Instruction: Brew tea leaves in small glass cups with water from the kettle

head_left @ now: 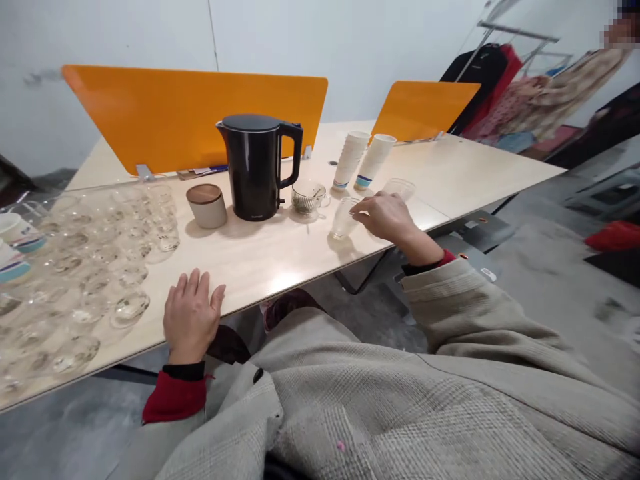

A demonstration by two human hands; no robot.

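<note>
My right hand (387, 217) reaches across the light wooden table (280, 260) and pinches the rim of a clear plastic cup (344, 219) that stands upright. A second clear plastic cup (400, 188) lies just beyond the hand. My left hand (191, 315) rests flat on the table's near edge, fingers spread, holding nothing. A black electric kettle (257, 167) stands in the middle. A ribbed glass cup (307, 198) with a handle sits right of the kettle.
Many clear glass cups (100, 253) fill the table's left part. A round canister with a wooden lid (207, 205) stands left of the kettle. Two stacks of paper cups (363, 160) lean behind. Orange dividers (195, 117) line the far edge. Clothes hang at the right.
</note>
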